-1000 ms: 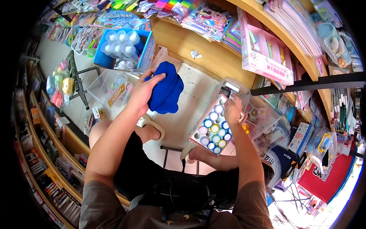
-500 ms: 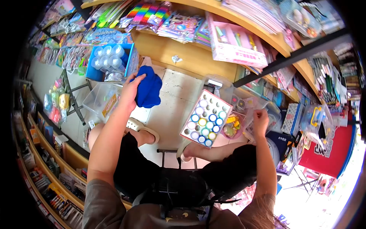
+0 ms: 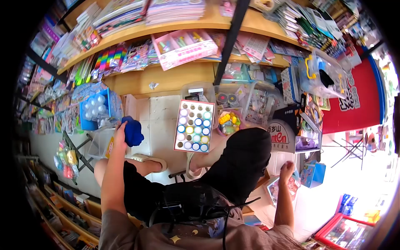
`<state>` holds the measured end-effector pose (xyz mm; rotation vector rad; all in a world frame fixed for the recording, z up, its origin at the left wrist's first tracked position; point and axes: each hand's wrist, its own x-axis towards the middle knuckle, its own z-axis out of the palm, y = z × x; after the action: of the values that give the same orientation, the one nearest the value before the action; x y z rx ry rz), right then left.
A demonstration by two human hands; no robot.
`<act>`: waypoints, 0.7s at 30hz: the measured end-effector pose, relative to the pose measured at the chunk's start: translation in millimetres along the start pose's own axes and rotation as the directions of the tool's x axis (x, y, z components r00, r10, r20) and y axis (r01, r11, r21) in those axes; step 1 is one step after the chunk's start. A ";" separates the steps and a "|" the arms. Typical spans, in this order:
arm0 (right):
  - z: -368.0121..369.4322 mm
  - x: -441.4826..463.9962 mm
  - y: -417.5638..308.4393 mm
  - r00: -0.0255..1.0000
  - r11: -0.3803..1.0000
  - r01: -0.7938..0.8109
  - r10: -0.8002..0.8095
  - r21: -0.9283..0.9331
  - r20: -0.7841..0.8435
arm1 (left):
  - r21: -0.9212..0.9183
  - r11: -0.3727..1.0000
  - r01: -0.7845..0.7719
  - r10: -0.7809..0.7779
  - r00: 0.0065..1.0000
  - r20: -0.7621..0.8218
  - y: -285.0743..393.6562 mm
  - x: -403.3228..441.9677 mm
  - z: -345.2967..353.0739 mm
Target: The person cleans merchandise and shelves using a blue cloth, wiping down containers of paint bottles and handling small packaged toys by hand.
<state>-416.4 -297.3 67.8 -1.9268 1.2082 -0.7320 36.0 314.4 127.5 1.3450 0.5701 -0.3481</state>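
Note:
My left hand [image 3: 121,134] is closed around a bunched blue cloth [image 3: 133,131], out to the left beside the blue box. Past my right knee, my right hand [image 3: 287,170] is curled shut above a clear plastic container and an open carton; whatever its fingers hold, if anything, is hidden. Between the two hands, in front of my feet, stands a shallow white box with a red rim [image 3: 194,101]. Rows of round-topped pieces with white, blue, yellow and lilac colouring sit in its holes, and several holes show dark.
A blue box of clear round-ended containers [image 3: 109,104] stands at left. Clear tubs [image 3: 262,102] and a pink basket of yellow toys [image 3: 229,122] sit right of the white box. Loaded wooden shelves [image 3: 166,81] run along the far side; a black-and-white carton [image 3: 283,135] stands beside my right knee.
My view has turned to the right. My right hand has moved from the clear tubs back past my right knee. The blue cloth stays in my left hand.

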 end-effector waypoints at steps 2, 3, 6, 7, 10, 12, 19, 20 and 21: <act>-2.7 -44.8 57.6 0.981 0.977 -0.194 0.191 -0.092 -0.041 | 0.005 1.000 -0.017 0.017 1.000 -0.011 -0.8 -7.6 2.7; -3.4 -71.5 51.6 0.985 0.969 -0.172 0.168 -0.177 -0.039 | 0.004 1.000 -0.026 0.026 1.000 -0.018 -1.5 -9.3 2.0; 5.8 -137.9 66.7 0.978 0.947 -0.201 0.208 -0.252 0.000 | -0.020 0.997 0.078 -0.077 0.995 0.059 -14.1 -2.5 -10.3; 7.9 -151.5 68.1 0.947 0.887 -0.278 0.318 -0.369 0.050 | -0.029 0.993 0.117 -0.114 0.989 0.090 -16.4 -2.8 -13.3; 27.1 -186.3 88.9 0.920 0.881 -0.322 0.378 -0.347 0.105 | -0.005 0.990 0.143 -0.143 0.989 0.035 -27.1 -13.2 -6.7; 34.0 -194.3 85.7 0.922 0.886 -0.267 0.349 -0.379 0.167 | 0.004 0.992 0.129 -0.129 0.991 0.038 -35.3 -20.4 -5.2; 39.2 -182.2 89.9 0.835 0.870 -0.454 0.491 -0.190 0.250 | 0.068 0.990 0.119 -0.123 0.991 0.045 -56.0 -11.1 -19.6; 38.1 -181.0 97.7 0.831 0.863 -0.475 0.505 -0.174 0.234 | 0.051 0.987 0.152 -0.156 0.983 0.092 -53.3 -20.4 -12.2; 37.3 -179.9 100.2 0.826 0.854 -0.496 0.520 -0.157 0.216 | 0.038 0.981 0.189 -0.192 0.971 0.139 -46.4 -33.5 -4.7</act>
<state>-508.3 -150.9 -50.2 -1.5918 1.5221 -0.1419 -17.6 306.8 108.5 1.2800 0.5781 -0.6053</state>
